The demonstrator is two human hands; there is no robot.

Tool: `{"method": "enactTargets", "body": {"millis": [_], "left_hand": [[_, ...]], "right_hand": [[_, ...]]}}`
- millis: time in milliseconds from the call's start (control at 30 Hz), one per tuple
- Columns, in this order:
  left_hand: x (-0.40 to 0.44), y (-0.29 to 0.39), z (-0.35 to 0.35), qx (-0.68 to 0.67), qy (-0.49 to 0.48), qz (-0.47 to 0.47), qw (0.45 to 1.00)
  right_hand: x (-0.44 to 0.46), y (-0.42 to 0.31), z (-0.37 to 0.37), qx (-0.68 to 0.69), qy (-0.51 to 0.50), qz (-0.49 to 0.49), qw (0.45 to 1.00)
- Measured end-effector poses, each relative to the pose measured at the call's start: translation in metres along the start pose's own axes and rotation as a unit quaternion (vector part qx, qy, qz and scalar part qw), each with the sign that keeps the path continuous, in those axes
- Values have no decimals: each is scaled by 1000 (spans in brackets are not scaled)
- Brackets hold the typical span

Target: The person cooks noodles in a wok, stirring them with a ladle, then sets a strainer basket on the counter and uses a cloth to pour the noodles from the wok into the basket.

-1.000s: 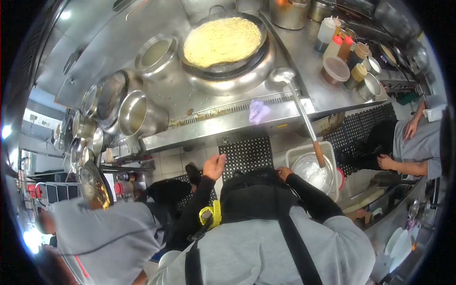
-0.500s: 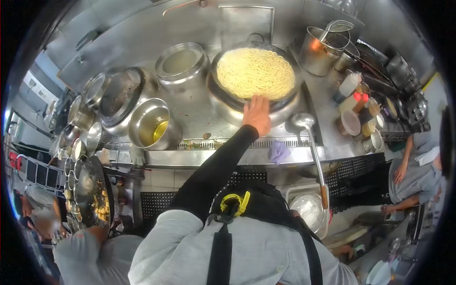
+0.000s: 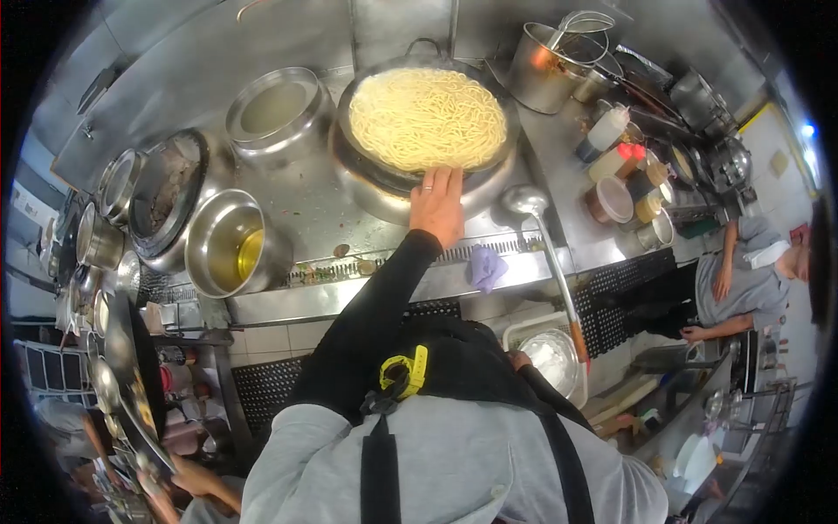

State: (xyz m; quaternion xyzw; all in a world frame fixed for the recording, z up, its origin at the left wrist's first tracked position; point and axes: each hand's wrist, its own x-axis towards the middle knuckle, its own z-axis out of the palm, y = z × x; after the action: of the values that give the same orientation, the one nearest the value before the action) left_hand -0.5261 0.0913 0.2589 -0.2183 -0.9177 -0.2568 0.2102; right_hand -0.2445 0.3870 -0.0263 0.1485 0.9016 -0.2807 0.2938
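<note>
Touching or just above near rim of wok [image 3: 374, 163]: left hand [image 3: 438, 212], fingers extended, close together, thumb hidden; grip on rim cannot be confirmed. Right hand [image 3: 519, 359] low beside apron [image 3: 454, 349], partly hidden; opening and contents cannot be told. Noodles [image 3: 428, 118] spread wide inside wok, on stove. Judged soft, slippery, easily broken if squeezed; loaded wok likely heavy, rigid, possibly hot. Sound hold: far loop handle [image 3: 423, 40] plus opposite rim, thick dry cloth under fingers, wok level.
</note>
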Motion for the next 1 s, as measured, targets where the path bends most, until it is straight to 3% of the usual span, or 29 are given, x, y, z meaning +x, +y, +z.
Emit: {"method": "enactTargets", "body": {"millis": [33,133,167,233,300,333,400,467,500,567,600,633,700,733,767,833,900,1000], "left_hand": [[0,2,0,-3,2,-10,1000],[1,8,1,1,13,-25,1000],[1,12,0,1,18,-33,999],[4,14,2,8,28,-41,999],[0,18,6,14,34,-52,998],[0,19,8,18,40,-56,997],[4,20,13,27,57,-59,996],[2,21,18,37,79,-62,994],[2,23,19,48,83,-67,993],[1,24,19,36,83,-68,994],[3,25,19,31,85,-69,994],[4,26,18,33,93,-66,993],[3,29,19,42,94,-74,992],[2,29,19,48,92,-74,992],[2,30,17,64,82,-72,992],[2,30,14,64,56,-79,993],[0,30,13,68,52,-78,993],[-1,28,12,67,49,-75,994]], "right_hand": [[20,24,12,-13,24,-26,999],[27,3,-32,-94,-75,-93,988],[36,10,-32,-69,-4,-120,990],[-21,-71,-104,27,50,-122,991],[-49,-102,-157,48,175,-219,959],[-36,-86,-164,198,181,-232,935],[-50,-95,-209,79,277,-215,933],[-25,-50,-217,-106,332,-224,910],[-17,-31,-212,-120,351,-228,900],[-18,-14,-209,-57,206,-101,972],[-26,-17,-208,-75,194,-85,974],[-16,1,-196,-80,215,-141,963],[-15,3,-189,11,208,-120,971],[-1,15,-173,138,243,-120,953],[11,30,-163,119,286,-182,933],[50,67,-128,196,282,-257,903],[30,41,-138,278,249,-272,887],[-6,-82,-225,375,164,-245,879]]}}
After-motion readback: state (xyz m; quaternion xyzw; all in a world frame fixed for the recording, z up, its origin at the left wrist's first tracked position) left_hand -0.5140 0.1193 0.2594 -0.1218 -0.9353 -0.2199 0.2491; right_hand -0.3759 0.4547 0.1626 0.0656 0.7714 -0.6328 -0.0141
